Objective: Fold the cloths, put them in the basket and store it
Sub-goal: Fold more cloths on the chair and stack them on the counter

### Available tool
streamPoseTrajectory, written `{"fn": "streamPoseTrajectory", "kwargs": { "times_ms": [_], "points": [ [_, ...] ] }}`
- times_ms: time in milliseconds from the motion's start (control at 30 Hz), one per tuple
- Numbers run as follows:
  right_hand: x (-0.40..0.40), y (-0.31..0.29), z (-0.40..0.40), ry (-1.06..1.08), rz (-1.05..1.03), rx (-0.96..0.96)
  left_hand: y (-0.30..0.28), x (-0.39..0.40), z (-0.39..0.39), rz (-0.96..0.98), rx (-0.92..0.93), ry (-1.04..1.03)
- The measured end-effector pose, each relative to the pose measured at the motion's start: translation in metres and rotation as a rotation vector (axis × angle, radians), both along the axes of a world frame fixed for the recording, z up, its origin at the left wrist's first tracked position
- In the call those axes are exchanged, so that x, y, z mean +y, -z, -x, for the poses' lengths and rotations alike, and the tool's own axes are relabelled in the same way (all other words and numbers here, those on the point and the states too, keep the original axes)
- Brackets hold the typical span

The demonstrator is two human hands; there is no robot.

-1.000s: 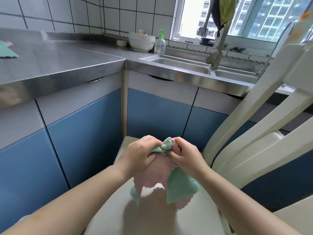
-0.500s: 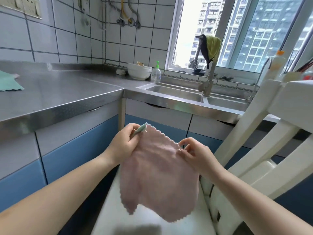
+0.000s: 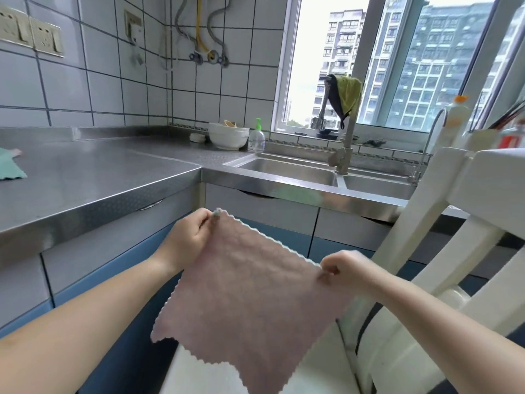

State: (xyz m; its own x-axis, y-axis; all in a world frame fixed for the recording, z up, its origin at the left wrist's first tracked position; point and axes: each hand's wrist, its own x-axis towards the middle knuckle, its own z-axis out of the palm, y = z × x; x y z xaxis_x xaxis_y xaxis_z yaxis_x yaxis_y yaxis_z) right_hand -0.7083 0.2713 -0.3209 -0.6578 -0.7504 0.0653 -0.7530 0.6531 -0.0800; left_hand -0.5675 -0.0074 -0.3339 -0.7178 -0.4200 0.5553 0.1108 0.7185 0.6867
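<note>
Fingers of the left hand (image 3: pixel 186 240) and right hand (image 3: pixel 345 270) pinch the pink cloth's (image 3: pixel 244 305) top corners at ten and three o'clock, spread unfolded; no basket visible.

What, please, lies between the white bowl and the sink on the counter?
In the head view, a clear pump bottle with a green top stands between the white bowl and the sink.

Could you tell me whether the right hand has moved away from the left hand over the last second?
Yes. The right hand has drawn rightward toward the white chair, spreading the pink cloth.
</note>
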Motion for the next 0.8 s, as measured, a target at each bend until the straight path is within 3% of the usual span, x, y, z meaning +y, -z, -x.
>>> {"fn": "streamPoseTrajectory", "kwargs": {
  "times_ms": [167, 267, 467, 667, 800],
  "points": [
    [0.011, -0.014, 0.013, 0.111, 0.533, -0.003, -0.015, -0.008, 0.002, -0.035, 0.060, -0.057],
    [0.019, 0.001, 0.007, 0.103, 0.657, 0.016, -0.007, -0.003, -0.008, -0.031, 0.073, 0.012],
    [0.044, 0.078, -0.026, 0.042, 0.582, 0.041, 0.064, 0.022, -0.052, -0.119, -0.089, 0.136],
    [0.078, 0.178, -0.088, 0.091, 0.428, -0.275, 0.181, 0.050, -0.115, -0.187, -0.430, 0.099],
    [0.095, 0.218, -0.115, 0.161, 0.376, -0.471, 0.225, 0.064, -0.151, -0.198, -0.622, 0.054]
  ]
}}
